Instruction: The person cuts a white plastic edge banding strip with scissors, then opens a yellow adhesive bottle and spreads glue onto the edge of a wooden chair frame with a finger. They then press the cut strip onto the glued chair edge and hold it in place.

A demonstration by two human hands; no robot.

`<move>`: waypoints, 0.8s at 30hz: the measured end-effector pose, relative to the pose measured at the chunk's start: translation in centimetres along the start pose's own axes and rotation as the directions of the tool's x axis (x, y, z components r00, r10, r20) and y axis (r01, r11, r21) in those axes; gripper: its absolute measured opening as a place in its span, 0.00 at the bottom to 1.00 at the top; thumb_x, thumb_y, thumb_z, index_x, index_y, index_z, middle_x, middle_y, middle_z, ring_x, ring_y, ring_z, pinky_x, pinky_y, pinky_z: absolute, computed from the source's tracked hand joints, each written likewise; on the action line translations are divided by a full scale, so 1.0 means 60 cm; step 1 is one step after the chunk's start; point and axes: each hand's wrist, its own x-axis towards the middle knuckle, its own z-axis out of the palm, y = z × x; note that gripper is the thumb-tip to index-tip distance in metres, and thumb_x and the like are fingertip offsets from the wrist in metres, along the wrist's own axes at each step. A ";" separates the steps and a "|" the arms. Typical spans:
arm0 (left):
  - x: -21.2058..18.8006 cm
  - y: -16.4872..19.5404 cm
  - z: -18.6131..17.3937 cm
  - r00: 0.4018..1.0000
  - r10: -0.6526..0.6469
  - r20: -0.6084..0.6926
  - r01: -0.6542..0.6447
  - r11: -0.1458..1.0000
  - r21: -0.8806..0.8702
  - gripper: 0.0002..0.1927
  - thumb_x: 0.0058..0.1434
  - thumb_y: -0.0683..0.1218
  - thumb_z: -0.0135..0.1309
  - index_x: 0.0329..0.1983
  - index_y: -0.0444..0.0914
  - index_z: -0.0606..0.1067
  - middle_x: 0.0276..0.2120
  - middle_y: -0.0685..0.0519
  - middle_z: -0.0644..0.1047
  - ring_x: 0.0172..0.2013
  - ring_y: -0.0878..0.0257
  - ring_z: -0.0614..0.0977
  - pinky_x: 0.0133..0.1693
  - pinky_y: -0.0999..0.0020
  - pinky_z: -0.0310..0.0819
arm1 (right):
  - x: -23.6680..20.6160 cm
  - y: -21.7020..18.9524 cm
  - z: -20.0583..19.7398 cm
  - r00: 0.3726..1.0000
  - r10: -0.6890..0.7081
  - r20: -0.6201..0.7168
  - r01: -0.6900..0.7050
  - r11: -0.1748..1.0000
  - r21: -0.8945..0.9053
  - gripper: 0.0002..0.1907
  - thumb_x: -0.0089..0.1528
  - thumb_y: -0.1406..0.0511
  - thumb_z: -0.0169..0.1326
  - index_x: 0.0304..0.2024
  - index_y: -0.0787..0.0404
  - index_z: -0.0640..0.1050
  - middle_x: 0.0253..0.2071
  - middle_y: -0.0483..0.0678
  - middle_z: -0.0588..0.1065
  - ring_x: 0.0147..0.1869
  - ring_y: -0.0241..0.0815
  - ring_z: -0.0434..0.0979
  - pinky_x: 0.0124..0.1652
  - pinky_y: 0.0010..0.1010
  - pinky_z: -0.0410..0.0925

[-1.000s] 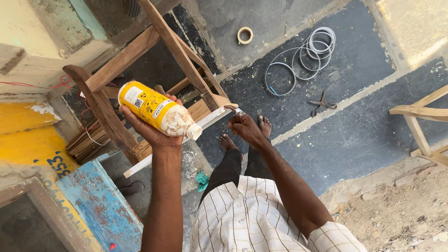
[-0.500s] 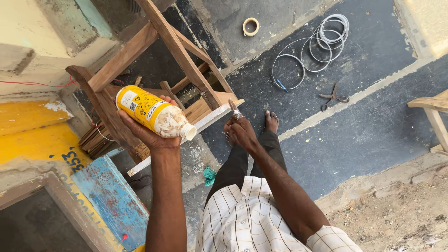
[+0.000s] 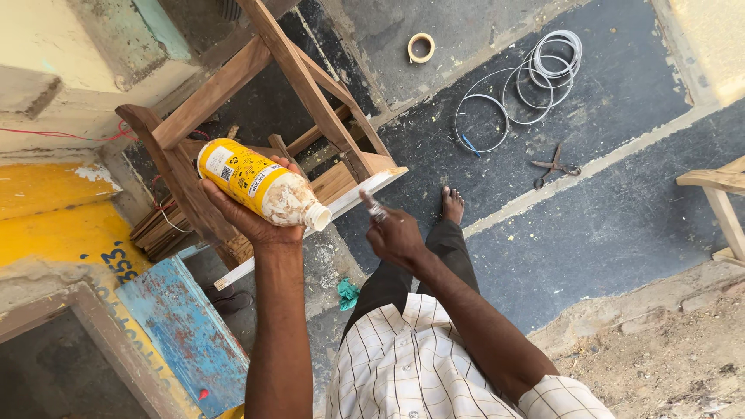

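My left hand [image 3: 247, 223] grips a plastic bottle [image 3: 252, 185] with a yellow label, lying tilted on my palm. Its open mouth points right and white paste fills the neck end. My right hand [image 3: 397, 237] hovers just right of the bottle mouth, index finger stretched out with a white smear on its tip and nothing held. Just beyond that fingertip is the white-coated edge of a wooden board [image 3: 365, 188], part of a bare wooden furniture frame [image 3: 299, 74] lying on the floor.
My bare foot [image 3: 452, 206] stands on the dark floor. Farther off lie a tape roll [image 3: 421, 47], coiled white wire [image 3: 531, 74] and metal shears [image 3: 555, 165]. A blue painted plank [image 3: 186, 334] leans at left. Another wooden frame [image 3: 718, 194] enters at right.
My right hand has pulled back from the board's white edge toward me and its index finger now points up. The bottle has stayed in my left hand, shifting slightly.
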 end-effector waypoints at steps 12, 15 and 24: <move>-0.007 0.000 0.006 0.996 0.077 -0.033 -0.076 0.996 0.048 0.41 0.62 0.76 0.47 0.59 0.39 0.72 0.38 0.40 0.80 0.37 0.47 0.86 0.44 0.51 0.87 | 0.103 0.104 -0.036 0.989 -0.068 -0.129 0.043 0.981 -0.189 0.28 0.53 0.63 0.46 0.56 0.62 0.80 0.81 0.55 0.50 0.85 0.57 0.40 0.76 0.54 0.39; -0.006 -0.001 0.009 0.985 0.062 -0.159 -0.049 0.995 0.087 0.42 0.62 0.77 0.46 0.58 0.37 0.73 0.37 0.39 0.81 0.37 0.48 0.87 0.43 0.50 0.87 | 0.087 0.104 -0.030 0.985 -0.067 -0.162 0.052 0.994 -0.095 0.36 0.54 0.63 0.45 0.67 0.61 0.72 0.79 0.59 0.47 0.82 0.60 0.40 0.74 0.56 0.38; 0.013 -0.015 0.002 1.000 -0.016 -0.003 0.016 1.000 -0.010 0.42 0.59 0.77 0.48 0.58 0.39 0.72 0.38 0.40 0.80 0.38 0.47 0.86 0.42 0.50 0.87 | 0.063 0.119 -0.015 0.975 -0.111 -0.192 0.122 0.991 0.049 0.30 0.59 0.64 0.46 0.66 0.52 0.73 0.82 0.57 0.48 0.85 0.63 0.41 0.75 0.54 0.39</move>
